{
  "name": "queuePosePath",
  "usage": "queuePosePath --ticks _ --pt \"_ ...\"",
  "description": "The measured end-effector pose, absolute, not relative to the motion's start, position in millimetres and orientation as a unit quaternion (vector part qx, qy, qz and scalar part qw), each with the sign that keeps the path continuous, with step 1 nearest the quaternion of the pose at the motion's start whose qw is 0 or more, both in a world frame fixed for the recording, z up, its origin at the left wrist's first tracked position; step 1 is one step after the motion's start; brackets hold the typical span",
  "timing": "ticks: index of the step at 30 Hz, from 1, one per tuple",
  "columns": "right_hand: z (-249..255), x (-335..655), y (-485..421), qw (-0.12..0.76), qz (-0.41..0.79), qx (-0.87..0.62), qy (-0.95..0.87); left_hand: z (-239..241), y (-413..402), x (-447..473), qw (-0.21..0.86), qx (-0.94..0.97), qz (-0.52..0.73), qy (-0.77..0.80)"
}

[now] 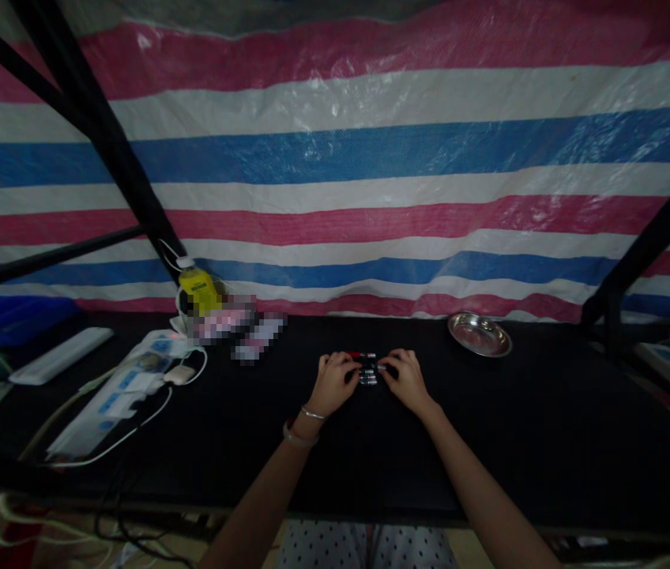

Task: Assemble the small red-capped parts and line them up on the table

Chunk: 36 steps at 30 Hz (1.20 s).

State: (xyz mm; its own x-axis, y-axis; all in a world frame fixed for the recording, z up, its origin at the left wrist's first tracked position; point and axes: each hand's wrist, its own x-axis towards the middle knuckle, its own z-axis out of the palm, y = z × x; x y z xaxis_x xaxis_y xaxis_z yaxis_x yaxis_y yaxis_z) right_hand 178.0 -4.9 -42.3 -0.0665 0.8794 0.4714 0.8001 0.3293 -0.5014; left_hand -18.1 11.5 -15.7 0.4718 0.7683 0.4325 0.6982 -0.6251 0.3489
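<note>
Both my hands rest on the black table (489,427), meeting at its middle. My left hand (333,381) has its fingers curled and pinched on the left end of a small cluster of slim dark tubes with silver caps (369,374). My right hand (407,378) is curled the same way on the cluster's right end. One tube at the far side shows a red part (354,356). The pieces are too small to name for sure. Thin bracelets circle my left wrist.
A round steel dish (479,333) stands at the back right. At the left lie a white power strip with plugs and cables (114,395), a flat white bar (60,356) and a yellow bottle (198,289). A striped tarp hangs behind. Black frame posts rise at both sides.
</note>
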Motion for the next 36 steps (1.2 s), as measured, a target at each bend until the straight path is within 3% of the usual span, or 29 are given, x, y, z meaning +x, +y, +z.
queuePosePath --ticks 5,9,14,17,21,36 --pt "-35.0 177.5 -5.7 0.398 0.089 -0.568 -0.715 -17.9 13.0 -18.6 0.044 0.843 0.32 0.431" --pt "-32.0 174.5 -2.5 0.553 0.158 -0.533 -0.621 -17.3 14.3 -19.3 0.021 0.808 0.372 0.456" --pt "-33.8 171.1 5.7 0.669 0.468 -0.44 -0.375 -16.3 15.2 -19.2 0.019 0.772 0.417 0.479" --pt "-33.0 172.2 7.7 0.668 0.603 -0.353 -0.255 -16.1 15.3 -19.0 0.016 0.769 0.428 0.475" --pt "-29.3 174.8 6.0 0.637 0.682 -0.297 -0.201 -14.7 15.0 -18.5 0.004 0.768 0.442 0.463" --pt "-24.9 166.6 -4.7 0.497 0.727 -0.351 -0.32 -10.5 7.2 -12.0 -0.106 0.859 0.353 0.356"
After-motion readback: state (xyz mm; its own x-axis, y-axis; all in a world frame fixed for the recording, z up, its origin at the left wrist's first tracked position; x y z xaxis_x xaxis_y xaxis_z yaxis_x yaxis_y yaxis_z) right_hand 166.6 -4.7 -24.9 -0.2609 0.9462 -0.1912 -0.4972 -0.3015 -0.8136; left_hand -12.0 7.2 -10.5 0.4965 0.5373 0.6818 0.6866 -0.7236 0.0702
